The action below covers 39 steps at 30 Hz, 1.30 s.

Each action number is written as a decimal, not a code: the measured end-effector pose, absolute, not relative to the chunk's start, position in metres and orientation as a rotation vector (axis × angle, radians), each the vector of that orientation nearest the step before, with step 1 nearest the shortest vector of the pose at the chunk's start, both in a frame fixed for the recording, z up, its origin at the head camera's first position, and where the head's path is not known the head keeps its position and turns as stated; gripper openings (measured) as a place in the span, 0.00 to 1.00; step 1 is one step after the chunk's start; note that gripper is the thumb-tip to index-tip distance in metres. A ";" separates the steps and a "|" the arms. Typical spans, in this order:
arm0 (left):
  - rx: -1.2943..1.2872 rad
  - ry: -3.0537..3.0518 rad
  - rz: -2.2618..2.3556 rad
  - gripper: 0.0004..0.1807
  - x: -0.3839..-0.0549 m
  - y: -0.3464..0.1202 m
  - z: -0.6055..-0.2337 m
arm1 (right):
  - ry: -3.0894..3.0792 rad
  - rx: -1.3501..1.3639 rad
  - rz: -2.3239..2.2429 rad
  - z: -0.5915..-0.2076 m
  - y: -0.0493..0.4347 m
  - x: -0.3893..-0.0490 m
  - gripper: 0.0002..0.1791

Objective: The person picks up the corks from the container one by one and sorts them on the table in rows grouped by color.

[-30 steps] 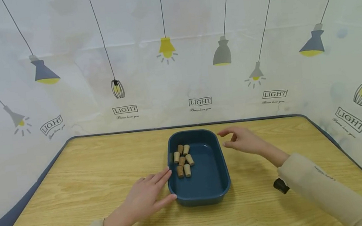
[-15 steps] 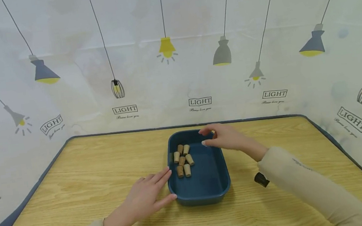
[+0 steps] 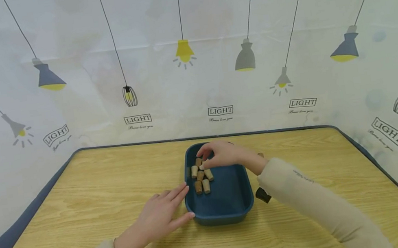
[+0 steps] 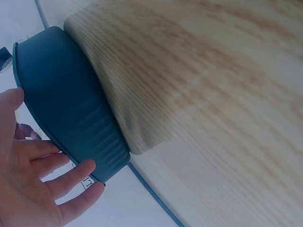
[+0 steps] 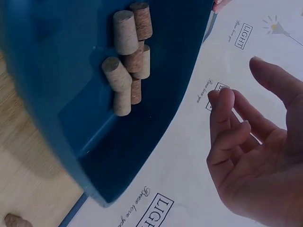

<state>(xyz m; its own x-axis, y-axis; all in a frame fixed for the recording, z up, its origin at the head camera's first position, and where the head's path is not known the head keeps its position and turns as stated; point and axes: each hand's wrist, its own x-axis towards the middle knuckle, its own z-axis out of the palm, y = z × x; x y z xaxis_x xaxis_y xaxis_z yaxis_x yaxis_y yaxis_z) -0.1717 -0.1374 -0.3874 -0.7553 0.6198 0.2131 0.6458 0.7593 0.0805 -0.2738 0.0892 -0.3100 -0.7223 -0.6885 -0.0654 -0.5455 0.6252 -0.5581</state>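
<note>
A dark blue rectangular tray (image 3: 224, 218) with rounded corners stands on the wooden table. Several tapered cork stoppers (image 3: 198, 187), some pale and some reddish brown, lie bunched along its left side. My left hand (image 3: 154, 219) has its fingers fairly straight, with fingertips at the tray's left rim; the left wrist view shows them against the outer wall (image 4: 71, 90). My right hand (image 3: 222, 154) is over the far part of the tray, its fingertips overlapping the farthest corks. In the right wrist view its thumb and bent fingers (image 5: 227, 137) are apart, with nothing between them.
A brown piece (image 3: 260, 155) lies on the table right of the tray, partly behind my right forearm; the right wrist view shows this brown piece (image 5: 16, 221) at its lower left. A lamp-printed backdrop (image 3: 165, 83) rises behind the table's far edge.
My right hand has moved left from beyond the tray's right rim to above the corks, uncovering the brown piece on the table. The left hand keeps its place at the rim.
</note>
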 end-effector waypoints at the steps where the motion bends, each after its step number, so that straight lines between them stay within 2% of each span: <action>1: -1.008 -2.786 -0.220 0.39 -0.172 -0.137 -0.387 | 2.555 -0.998 -0.750 -0.310 0.086 -0.274 0.21; 16: -1.007 -2.800 -0.198 0.39 -0.172 -0.137 -0.386 | 2.356 -0.719 -0.840 -0.335 0.065 -0.288 0.21; 39: -1.003 -2.797 -0.232 0.39 -0.171 -0.137 -0.385 | 2.302 -0.723 -0.632 -0.364 0.054 -0.294 0.18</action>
